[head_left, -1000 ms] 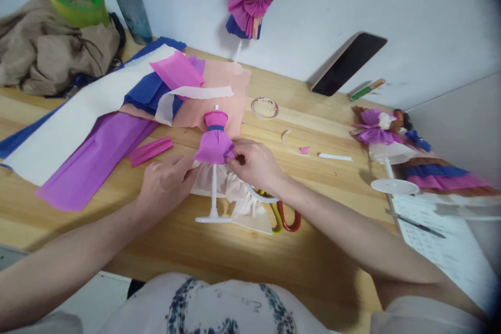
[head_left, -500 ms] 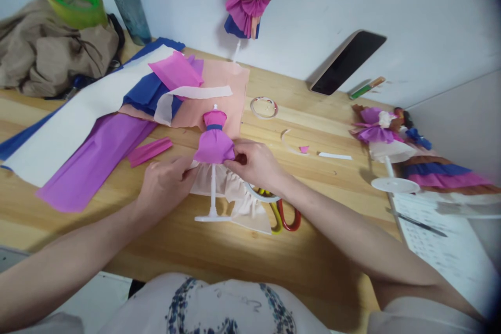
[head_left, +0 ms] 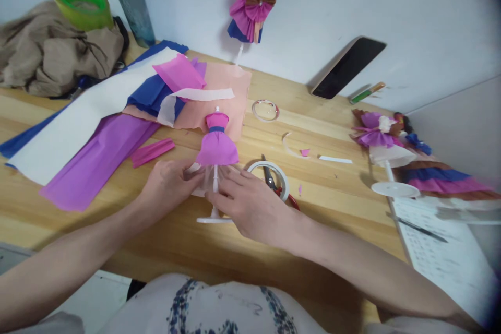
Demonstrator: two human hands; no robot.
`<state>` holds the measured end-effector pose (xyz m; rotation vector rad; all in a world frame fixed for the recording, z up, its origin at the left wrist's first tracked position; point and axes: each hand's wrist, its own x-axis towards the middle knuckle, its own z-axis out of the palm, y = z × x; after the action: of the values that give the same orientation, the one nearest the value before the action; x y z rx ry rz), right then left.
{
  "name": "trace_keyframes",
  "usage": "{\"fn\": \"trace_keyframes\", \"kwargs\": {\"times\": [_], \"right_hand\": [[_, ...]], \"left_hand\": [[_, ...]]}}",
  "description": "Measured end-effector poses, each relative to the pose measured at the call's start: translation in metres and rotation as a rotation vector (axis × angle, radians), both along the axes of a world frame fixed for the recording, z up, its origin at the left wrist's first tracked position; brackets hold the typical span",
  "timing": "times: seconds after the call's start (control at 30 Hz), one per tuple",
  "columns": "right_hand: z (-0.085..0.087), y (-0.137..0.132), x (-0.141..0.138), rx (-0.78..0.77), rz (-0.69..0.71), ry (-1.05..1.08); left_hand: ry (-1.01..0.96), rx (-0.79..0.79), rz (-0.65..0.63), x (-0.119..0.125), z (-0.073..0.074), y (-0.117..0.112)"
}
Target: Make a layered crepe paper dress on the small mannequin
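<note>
My left hand (head_left: 169, 183) and right hand (head_left: 250, 207) pinched the pale ruffle under the paper skirt (head_left: 217, 149), fingers nearly closed. The crepe seemed featherlight and tear-prone, so I judged the stiff stand post (head_left: 215, 188) the safer hold.

Wooden tabletop (head_left: 324, 130): pale, planked grain, fills the middle band of the frame, running from left edge to right; warm light patch at centre, shadow along its near edge at the bottom.

Wall (head_left: 391, 0): plain white, matt, across the upper frame; meets the tabletop along a slanting line from upper left down to the right.

Second white panel (head_left: 462, 120): right of frame, set at an angle to the wall, a thin seam between them.

Grey-green upright post (head_left: 129, 0): upper left, standing against the wall.

Light: soft, even, no window in view; corners of the frame darken at far right.
</note>
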<state>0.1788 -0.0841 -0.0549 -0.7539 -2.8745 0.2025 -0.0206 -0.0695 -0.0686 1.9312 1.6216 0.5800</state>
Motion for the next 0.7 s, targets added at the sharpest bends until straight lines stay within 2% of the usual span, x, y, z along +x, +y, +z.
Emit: {"fn": "trace_keyframes", "kwargs": {"times": [0.13,0.27,0.47,0.6,0.7], "right_hand": [[0.001,-0.001,-0.008,0.041,0.031,-0.215],[-0.001,0.002,-0.009,0.045,0.042,-0.207],[0.000,0.009,0.004,-0.033,0.006,0.105],[0.000,0.014,0.010,-0.078,0.002,0.375],[-0.005,0.013,0.011,-0.023,-0.015,0.442]], "left_hand": [[-0.042,-0.038,-0.007,-0.003,-0.003,0.001],[-0.185,-0.107,0.017,-0.006,-0.007,0.001],[-0.362,-0.217,0.016,-0.006,-0.002,0.001],[-0.429,-0.210,0.011,-0.004,0.002,0.002],[-0.446,-0.168,0.041,-0.002,0.005,0.002]]}}
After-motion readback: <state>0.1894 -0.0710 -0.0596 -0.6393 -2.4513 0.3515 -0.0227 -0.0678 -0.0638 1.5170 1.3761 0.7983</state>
